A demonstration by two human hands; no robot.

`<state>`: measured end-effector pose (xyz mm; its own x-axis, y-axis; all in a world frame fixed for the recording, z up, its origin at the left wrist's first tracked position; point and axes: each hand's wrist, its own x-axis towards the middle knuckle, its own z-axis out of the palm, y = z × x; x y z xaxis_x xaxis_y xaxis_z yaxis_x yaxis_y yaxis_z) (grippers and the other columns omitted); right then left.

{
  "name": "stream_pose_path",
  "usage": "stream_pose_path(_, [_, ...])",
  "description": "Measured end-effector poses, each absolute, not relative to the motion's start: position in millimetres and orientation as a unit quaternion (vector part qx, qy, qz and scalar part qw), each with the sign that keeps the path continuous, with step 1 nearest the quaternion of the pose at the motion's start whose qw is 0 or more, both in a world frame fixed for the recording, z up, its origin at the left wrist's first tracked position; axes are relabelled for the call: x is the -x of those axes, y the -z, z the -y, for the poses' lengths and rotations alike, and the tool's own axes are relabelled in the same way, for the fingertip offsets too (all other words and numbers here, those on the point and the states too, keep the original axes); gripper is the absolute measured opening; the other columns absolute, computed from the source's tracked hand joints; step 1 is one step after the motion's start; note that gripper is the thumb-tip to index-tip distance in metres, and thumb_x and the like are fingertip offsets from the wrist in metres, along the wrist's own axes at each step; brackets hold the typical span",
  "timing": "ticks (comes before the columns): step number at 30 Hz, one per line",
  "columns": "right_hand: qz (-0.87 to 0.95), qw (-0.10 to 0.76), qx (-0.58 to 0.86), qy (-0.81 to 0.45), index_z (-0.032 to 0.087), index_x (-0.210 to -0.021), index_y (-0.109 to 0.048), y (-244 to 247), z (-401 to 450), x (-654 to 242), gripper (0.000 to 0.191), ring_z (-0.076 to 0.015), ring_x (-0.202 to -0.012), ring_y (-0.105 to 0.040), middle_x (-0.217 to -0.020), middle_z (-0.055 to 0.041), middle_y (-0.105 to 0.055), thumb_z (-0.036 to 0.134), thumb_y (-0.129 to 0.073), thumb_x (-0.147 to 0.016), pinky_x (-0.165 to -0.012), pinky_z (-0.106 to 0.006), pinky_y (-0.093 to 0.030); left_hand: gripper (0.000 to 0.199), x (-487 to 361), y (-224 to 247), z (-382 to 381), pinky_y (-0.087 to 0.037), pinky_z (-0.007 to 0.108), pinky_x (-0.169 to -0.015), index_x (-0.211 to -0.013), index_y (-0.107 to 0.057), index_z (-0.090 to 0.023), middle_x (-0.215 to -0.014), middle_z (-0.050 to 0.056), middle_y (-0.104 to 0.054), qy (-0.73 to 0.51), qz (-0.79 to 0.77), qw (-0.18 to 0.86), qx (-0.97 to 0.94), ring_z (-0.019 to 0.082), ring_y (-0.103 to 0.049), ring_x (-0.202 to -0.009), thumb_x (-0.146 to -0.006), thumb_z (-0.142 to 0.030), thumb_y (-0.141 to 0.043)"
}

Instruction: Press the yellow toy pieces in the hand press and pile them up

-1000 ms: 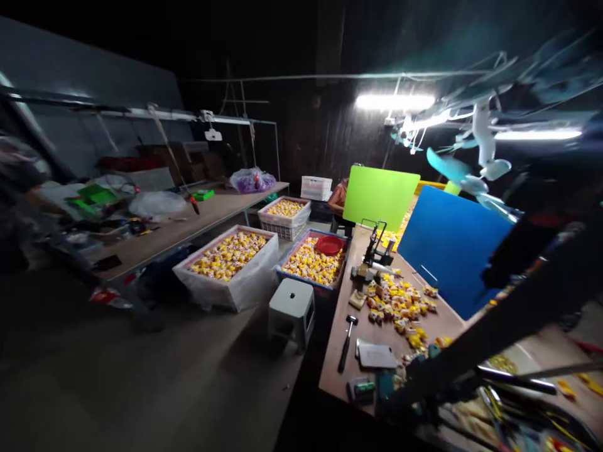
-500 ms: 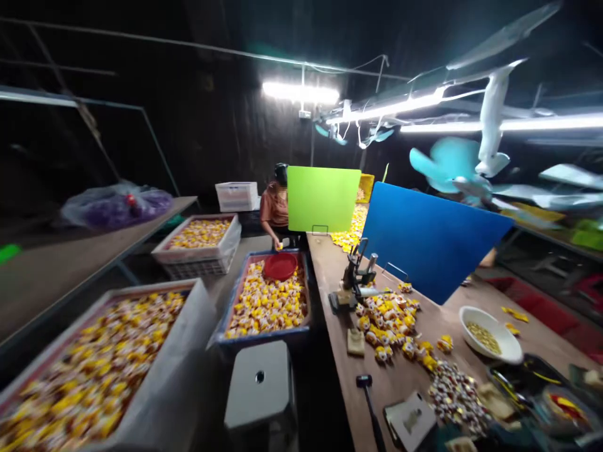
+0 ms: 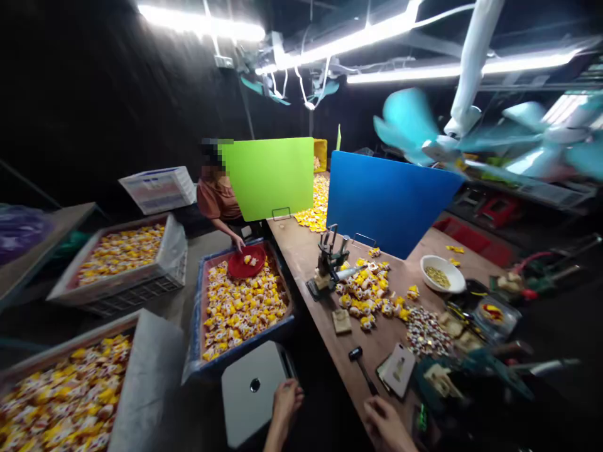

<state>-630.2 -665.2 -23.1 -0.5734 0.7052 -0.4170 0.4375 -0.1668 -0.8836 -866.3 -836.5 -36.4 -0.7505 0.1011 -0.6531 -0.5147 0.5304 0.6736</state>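
Observation:
My left hand [image 3: 285, 405] comes in from the bottom, its fingers curled in. It overlaps the right edge of a grey stool [image 3: 245, 398] with a round hole in its top; whether it touches the stool I cannot tell. My right hand [image 3: 385, 420] is over the near edge of the wooden table [image 3: 304, 260], fingers bent together, close to the handle end of a black-headed hammer [image 3: 357, 355]. What either hand holds, if anything, is hidden. A phone-like flat slab [image 3: 399, 371] lies just beyond my right hand.
Yellow-and-white small figures [image 3: 365, 285] are heaped beside a hand press [image 3: 325, 267]. A white bowl [image 3: 456, 279], a blue panel [image 3: 377, 198] and a green panel [image 3: 273, 172] stand on the table. A co-worker's hand [image 3: 239, 243] is at a red plate [image 3: 234, 269] over a filled crate [image 3: 196, 314].
Both my hands have come into view from below. The camera has turned and tilted, shifting the scene left and up. The co-worker's hand has moved down to the red plate, where small figures now lie.

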Motion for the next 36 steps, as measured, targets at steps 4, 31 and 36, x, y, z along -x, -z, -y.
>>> stream_pose_path(4, [0.641,0.157,0.483,-0.576,0.021,-0.083,-0.076,22.8,618.0,651.5,0.058,-0.0286,-0.066,-0.074,-0.072,-0.0058,-0.074,0.078,-0.075,-0.074,-0.06,-0.037,-0.06,0.018,898.5,29.9,774.9,-0.058,0.033,-0.069,-0.093,-0.065,-0.02,-0.075,0.004,-0.074,-0.485,-0.794,0.365,0.01,0.023,-0.077,-0.07,-0.083,-0.03,-0.075])
stream_pose_path(31, [0.645,0.273,0.384,-0.601,0.026,-0.137,-0.072,95.2,595.9,904.6,0.055,-0.0341,-0.129,-0.072,-0.141,-0.0123,-0.074,0.055,-0.085,-0.091,-0.112,-0.048,-0.062,0.062,1077.8,133.7,696.7,-0.055,0.043,-0.119,-0.148,-0.056,-0.027,-0.149,0.012,-0.068,-0.628,-0.434,0.482,-0.43,0.027,-0.068,-0.137,-0.094,-0.029,-0.086])
stream_pose_path(36, [0.656,0.321,0.354,-0.584,0.029,-0.142,-0.067,107.6,625.4,962.7,0.058,-0.0271,-0.122,-0.074,-0.136,-0.0075,-0.076,0.052,-0.086,-0.092,-0.108,-0.043,-0.062,0.055,1150.4,146.9,703.9,-0.058,0.039,-0.112,-0.141,-0.06,-0.026,-0.136,0.009,-0.074,-0.625,-0.473,0.461,-0.416,0.023,-0.075,-0.124,-0.093,-0.033,-0.086])
